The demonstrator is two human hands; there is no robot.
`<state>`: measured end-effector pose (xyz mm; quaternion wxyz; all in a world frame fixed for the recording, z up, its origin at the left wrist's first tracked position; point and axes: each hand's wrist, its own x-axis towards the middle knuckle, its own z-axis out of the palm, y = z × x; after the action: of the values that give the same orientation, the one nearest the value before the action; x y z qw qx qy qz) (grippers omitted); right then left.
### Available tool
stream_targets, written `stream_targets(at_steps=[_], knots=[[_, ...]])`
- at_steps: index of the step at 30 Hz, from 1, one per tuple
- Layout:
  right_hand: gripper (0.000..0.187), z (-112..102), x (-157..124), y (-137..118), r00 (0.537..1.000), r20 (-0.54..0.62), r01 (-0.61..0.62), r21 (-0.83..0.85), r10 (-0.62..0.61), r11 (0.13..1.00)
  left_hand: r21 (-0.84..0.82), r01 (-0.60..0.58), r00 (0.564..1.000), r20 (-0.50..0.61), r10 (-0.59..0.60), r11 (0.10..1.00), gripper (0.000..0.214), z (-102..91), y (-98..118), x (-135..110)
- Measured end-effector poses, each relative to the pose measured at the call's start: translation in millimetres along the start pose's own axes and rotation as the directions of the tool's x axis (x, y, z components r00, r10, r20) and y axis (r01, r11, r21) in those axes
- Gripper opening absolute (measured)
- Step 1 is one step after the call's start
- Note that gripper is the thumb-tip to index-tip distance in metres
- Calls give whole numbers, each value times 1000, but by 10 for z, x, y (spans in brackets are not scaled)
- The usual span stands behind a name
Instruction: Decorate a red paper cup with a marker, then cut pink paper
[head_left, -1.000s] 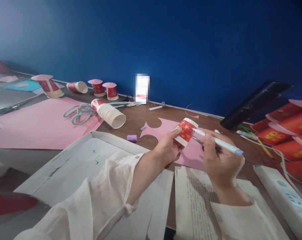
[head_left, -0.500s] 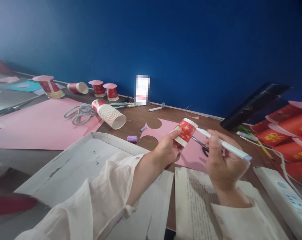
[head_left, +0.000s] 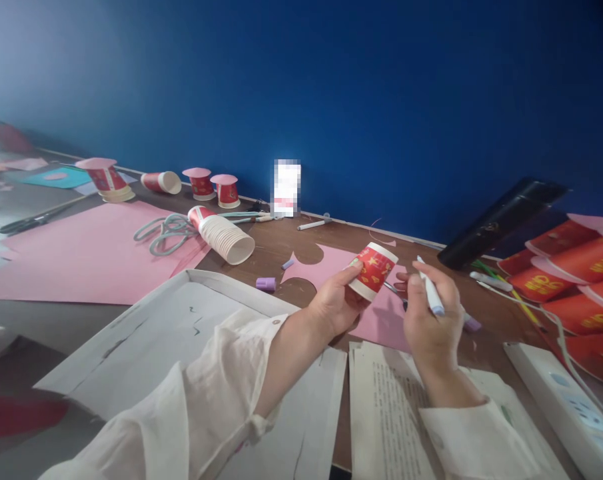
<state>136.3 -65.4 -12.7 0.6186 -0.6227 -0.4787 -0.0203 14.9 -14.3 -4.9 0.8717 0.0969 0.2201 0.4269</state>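
My left hand grips a small red paper cup with gold print, tilted so its white base faces up and right. My right hand is closed round a white marker pen that now stands nearly upright, tip up, a short way right of the cup and apart from it. Both hands hover over a pink paper sheet with round cut-outs. Scissors lie partly hidden behind my right hand.
A stack of paper cups lies on its side by a grey cord. Upturned cups with pink lids stand at the wall. Red cups, a black flask and a power strip sit right. A purple cap lies nearby.
My right hand pulled the marker away from the cup's base and swung it from lying sideways to nearly upright. The left hand and cup stayed almost still.
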Motion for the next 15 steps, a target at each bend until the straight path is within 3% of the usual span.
stream_targets(at_steps=[3, 8, 15], knots=[[33, 25, -7, 52, 995, 36, -91, -7, 91, 996, -20, 4, 1000, 19, -3, 1000, 18, 2, 1, -6], [45, 58, -7, 122, 941, 154, -326, 175, 301, 929, -17, 19, 996, 92, -18, 1000, 20, -13, 5, -9], [61, 49, 9, 18, 877, 265, -451, 170, 400, 876, -46, 20, 994, 105, -15, 999, 20, -29, -3, -3]])
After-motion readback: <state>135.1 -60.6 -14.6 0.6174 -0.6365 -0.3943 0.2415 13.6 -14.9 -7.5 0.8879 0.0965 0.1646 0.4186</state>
